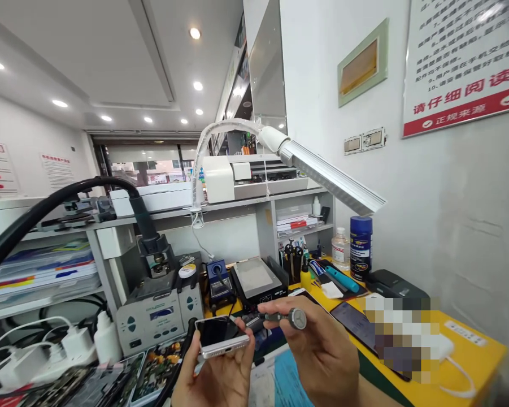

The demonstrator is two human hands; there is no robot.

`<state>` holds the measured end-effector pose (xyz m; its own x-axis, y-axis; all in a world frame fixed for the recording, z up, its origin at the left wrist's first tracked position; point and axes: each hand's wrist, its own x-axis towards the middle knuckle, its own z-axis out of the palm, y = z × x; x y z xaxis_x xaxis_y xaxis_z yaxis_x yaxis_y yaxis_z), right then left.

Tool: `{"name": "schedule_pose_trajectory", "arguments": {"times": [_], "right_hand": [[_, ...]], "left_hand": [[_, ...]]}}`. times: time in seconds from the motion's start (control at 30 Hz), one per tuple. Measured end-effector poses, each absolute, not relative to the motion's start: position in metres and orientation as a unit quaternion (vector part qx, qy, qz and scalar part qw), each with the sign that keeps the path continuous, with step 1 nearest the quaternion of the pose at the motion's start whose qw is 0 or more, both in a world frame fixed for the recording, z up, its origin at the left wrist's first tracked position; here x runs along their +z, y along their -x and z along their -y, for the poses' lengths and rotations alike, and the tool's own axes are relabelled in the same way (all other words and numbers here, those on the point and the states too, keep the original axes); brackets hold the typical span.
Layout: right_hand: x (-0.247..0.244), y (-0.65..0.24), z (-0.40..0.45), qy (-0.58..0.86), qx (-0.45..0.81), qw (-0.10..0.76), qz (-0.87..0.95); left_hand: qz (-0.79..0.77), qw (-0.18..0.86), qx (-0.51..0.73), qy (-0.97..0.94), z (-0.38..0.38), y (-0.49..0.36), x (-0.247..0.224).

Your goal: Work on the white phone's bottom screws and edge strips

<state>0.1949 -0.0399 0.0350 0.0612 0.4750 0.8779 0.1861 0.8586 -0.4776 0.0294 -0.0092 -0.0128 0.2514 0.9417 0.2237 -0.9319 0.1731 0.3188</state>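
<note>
A smartphone (222, 338) with a dark screen and a silver frame lies tilted in my left hand (220, 376). Its bottom edge, with the charging port, faces me, and my fingers are wrapped round both sides. To its right, my right hand (322, 353) pinches a dark grey screwdriver (286, 319) between thumb and fingers. The round cap of the handle points toward me, and the tip is hard to make out near the phone's far right corner. Whether the tip touches the phone I cannot tell.
A grey rework station (150, 322) stands behind on the left, beside a tray of circuit boards (159, 367). A blue spray can (360, 249) and another phone (351, 325) are on the yellow bench (485, 362). A lamp (334, 178) hangs above.
</note>
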Motion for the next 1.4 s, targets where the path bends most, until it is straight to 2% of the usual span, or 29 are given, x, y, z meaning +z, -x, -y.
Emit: {"name": "schedule_pose_trajectory", "arguments": {"times": [0.3, 0.47, 0.57, 0.9, 1.03, 1.2, 1.4], "right_hand": [[0.034, -0.198, 0.037, 0.231, 0.067, 0.673, 0.699], [0.053, -0.2, 0.042, 0.205, 0.313, 0.729, 0.573], [0.064, -0.203, 0.042, 0.18, 0.404, 0.749, 0.493], [0.059, -0.207, 0.033, 0.214, 0.455, 0.74, 0.447], [0.056, -0.202, 0.038, 0.22, 0.41, 0.743, 0.481], [0.045, -0.197, 0.044, 0.24, 0.222, 0.763, 0.558], [0.043, -0.208, 0.025, 0.281, 0.024, 0.686, 0.671]], "left_hand": [[-0.057, 0.749, 0.636, -0.176, 0.013, -0.032, -0.007], [-0.082, 0.753, 0.647, -0.085, 0.018, -0.037, 0.003], [-0.099, 0.746, 0.657, -0.046, 0.022, -0.04, 0.01], [-0.041, 0.756, 0.651, -0.048, 0.026, -0.038, 0.012], [-0.044, 0.756, 0.651, -0.055, 0.028, -0.039, 0.014], [-0.069, 0.751, 0.656, -0.03, 0.025, -0.039, 0.014], [-0.11, 0.728, 0.674, -0.051, 0.023, -0.04, 0.018]]}}
